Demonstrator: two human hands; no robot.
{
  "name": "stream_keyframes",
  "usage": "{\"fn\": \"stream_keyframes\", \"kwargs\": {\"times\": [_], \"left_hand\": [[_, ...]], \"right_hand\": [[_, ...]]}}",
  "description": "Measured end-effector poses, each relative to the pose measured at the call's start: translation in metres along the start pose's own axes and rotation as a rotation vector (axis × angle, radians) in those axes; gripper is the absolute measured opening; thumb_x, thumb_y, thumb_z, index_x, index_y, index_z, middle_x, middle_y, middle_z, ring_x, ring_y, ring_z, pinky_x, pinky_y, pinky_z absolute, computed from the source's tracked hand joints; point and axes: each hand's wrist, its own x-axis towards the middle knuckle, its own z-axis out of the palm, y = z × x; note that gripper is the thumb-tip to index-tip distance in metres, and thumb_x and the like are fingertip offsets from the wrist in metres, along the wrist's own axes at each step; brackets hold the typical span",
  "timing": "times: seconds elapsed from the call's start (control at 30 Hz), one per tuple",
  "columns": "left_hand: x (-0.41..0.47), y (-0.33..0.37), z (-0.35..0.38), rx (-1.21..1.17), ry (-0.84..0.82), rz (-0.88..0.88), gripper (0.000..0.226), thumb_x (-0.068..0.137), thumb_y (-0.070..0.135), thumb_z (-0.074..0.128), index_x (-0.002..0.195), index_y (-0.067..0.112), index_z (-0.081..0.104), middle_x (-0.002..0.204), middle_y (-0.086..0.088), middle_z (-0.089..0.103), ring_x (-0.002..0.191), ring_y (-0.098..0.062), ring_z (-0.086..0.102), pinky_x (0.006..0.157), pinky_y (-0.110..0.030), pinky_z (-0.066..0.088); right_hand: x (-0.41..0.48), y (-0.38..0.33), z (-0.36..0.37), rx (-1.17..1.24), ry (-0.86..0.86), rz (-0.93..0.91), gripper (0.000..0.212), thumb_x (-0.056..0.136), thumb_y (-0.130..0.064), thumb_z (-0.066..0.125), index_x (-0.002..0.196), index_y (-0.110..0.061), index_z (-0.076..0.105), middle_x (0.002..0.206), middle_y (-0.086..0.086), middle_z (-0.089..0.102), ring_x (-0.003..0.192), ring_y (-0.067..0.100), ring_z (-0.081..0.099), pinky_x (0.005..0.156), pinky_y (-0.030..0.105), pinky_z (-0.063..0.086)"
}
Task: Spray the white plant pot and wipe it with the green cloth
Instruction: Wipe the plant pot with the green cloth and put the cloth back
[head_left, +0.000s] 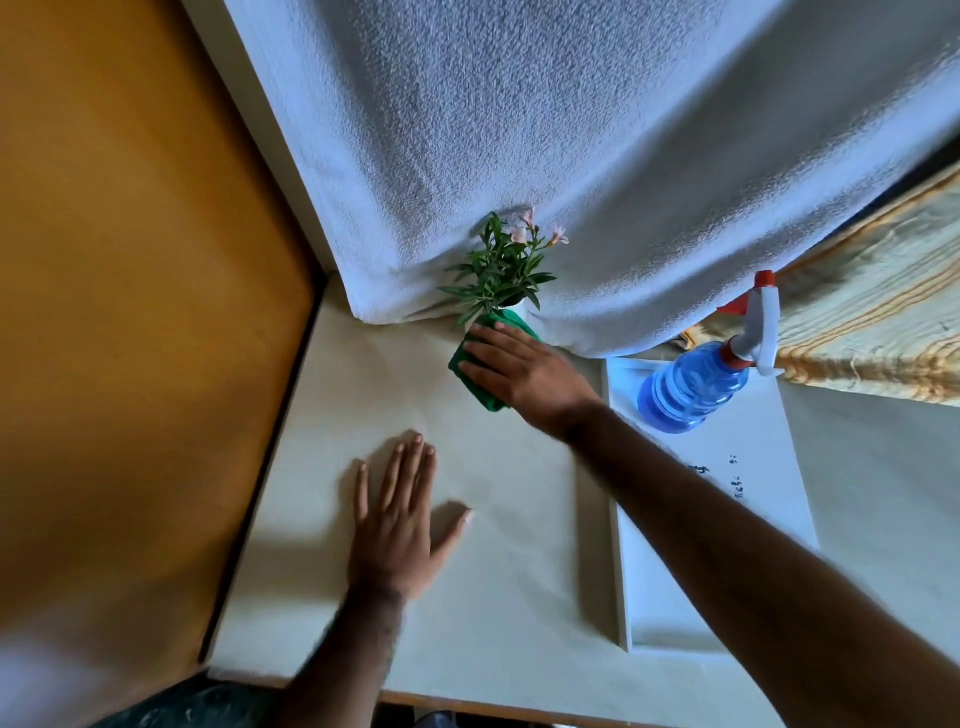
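Now my right hand (524, 371) reaches forward, its grip pressing the green cloth (475, 374) against the white pot (519, 313) at the worktop's (493, 571) back; my left hand (400, 519) lies flat, fingers spread.

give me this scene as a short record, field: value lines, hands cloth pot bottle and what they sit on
right hand: pressing the green cloth against the pot
green cloth: wrapped over the pot's near side, under the right hand's fingers
white plant pot: upright, mostly hidden by cloth and leaves
plant: green leaves, pale pink flowers
left hand: flat on the table, holding nothing
spray bottle: blue, standing on the white tray, untouched
white tray: right of the pot
table: cream surface
backdrop: white towel hanging behind the plant
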Motion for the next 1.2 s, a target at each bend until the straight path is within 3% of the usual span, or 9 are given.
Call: {"fn": "stream_keyframes", "kwargs": {"times": [0.27, 0.4, 0.57, 0.67, 0.83, 0.93, 1.0, 1.1, 1.2], "left_hand": [[0.001, 0.000, -0.001, 0.022, -0.020, 0.001, 0.092, 0.099, 0.074, 0.048, 0.165, 0.011, 0.038, 0.174, -0.010, 0.037, 0.160, -0.029, 0.037, 0.124, -0.069, 0.035], [0.001, -0.001, 0.000, 0.021, -0.044, -0.002, 0.091, 0.100, 0.075, 0.043, 0.165, 0.011, 0.038, 0.175, -0.009, 0.036, 0.161, -0.029, 0.036, 0.124, -0.070, 0.034], [0.001, -0.001, -0.001, 0.024, -0.057, -0.003, 0.090, 0.101, 0.074, 0.043, 0.165, 0.010, 0.038, 0.175, -0.009, 0.036, 0.160, -0.029, 0.037, 0.124, -0.070, 0.035], [0.001, -0.002, -0.002, 0.018, -0.052, 0.001, 0.090, 0.100, 0.072, 0.047, 0.164, 0.009, 0.039, 0.174, -0.010, 0.037, 0.160, -0.029, 0.038, 0.123, -0.071, 0.036], [0.002, -0.001, -0.004, 0.002, -0.053, -0.002, 0.092, 0.097, 0.071, 0.052, 0.165, 0.009, 0.039, 0.174, -0.011, 0.037, 0.160, -0.029, 0.037, 0.123, -0.071, 0.036], [0.003, -0.001, -0.003, 0.006, -0.062, 0.000, 0.092, 0.098, 0.071, 0.050, 0.165, 0.009, 0.038, 0.174, -0.011, 0.037, 0.160, -0.030, 0.038, 0.123, -0.071, 0.036], [0.003, 0.000, -0.003, 0.008, -0.066, 0.001, 0.093, 0.097, 0.072, 0.051, 0.165, 0.009, 0.038, 0.175, -0.011, 0.036, 0.160, -0.029, 0.037, 0.123, -0.070, 0.035], [0.003, -0.001, -0.002, 0.016, -0.080, 0.000, 0.093, 0.097, 0.071, 0.052, 0.165, 0.009, 0.038, 0.175, -0.010, 0.035, 0.160, -0.029, 0.037, 0.124, -0.071, 0.034], [0.002, -0.001, -0.001, 0.020, -0.084, 0.002, 0.092, 0.097, 0.071, 0.052, 0.165, 0.010, 0.038, 0.175, -0.010, 0.035, 0.160, -0.029, 0.037, 0.124, -0.071, 0.035]], "right_hand": [[-0.004, 0.002, 0.027, 0.069, -0.099, 0.003, 0.039, 0.097, -0.004, 0.044, 0.125, -0.001, 0.071, 0.136, 0.020, 0.066, 0.132, 0.040, 0.059, 0.109, 0.054, 0.049], [-0.017, -0.015, 0.041, 0.162, -0.091, 0.151, 0.046, 0.096, -0.001, 0.040, 0.132, -0.003, 0.068, 0.138, 0.020, 0.065, 0.132, 0.040, 0.059, 0.112, 0.052, 0.046], [-0.017, -0.028, 0.044, 0.291, -0.077, 0.254, 0.062, 0.077, 0.020, 0.066, 0.133, -0.005, 0.068, 0.140, 0.018, 0.063, 0.137, 0.039, 0.055, 0.118, 0.048, 0.038], [-0.014, -0.030, 0.028, 0.272, 0.010, 0.166, 0.044, 0.095, 0.005, 0.050, 0.132, -0.008, 0.070, 0.140, 0.016, 0.064, 0.137, 0.035, 0.055, 0.125, 0.036, 0.030], [-0.006, -0.004, 0.013, 0.187, 0.130, 0.179, 0.035, 0.107, -0.004, 0.045, 0.131, -0.007, 0.070, 0.141, 0.017, 0.064, 0.140, 0.037, 0.052, 0.120, 0.051, 0.038], [-0.013, 0.007, 0.018, 0.209, 0.101, 0.141, 0.035, 0.099, 0.002, 0.058, 0.130, -0.007, 0.070, 0.141, 0.018, 0.063, 0.140, 0.037, 0.052, 0.119, 0.052, 0.039], [-0.020, 0.009, 0.023, 0.256, 0.074, 0.152, 0.039, 0.096, 0.006, 0.062, 0.132, -0.007, 0.069, 0.143, 0.018, 0.062, 0.141, 0.036, 0.050, 0.124, 0.047, 0.032], [-0.032, 0.004, 0.030, 0.348, -0.010, 0.204, 0.040, 0.098, -0.001, 0.050, 0.133, -0.007, 0.068, 0.144, 0.018, 0.060, 0.143, 0.035, 0.047, 0.129, 0.038, 0.019], [-0.040, -0.001, 0.036, 0.433, -0.095, 0.279, 0.040, 0.098, -0.006, 0.050, 0.134, -0.007, 0.067, 0.145, 0.019, 0.059, 0.143, 0.035, 0.046, 0.127, 0.039, 0.023]]}}
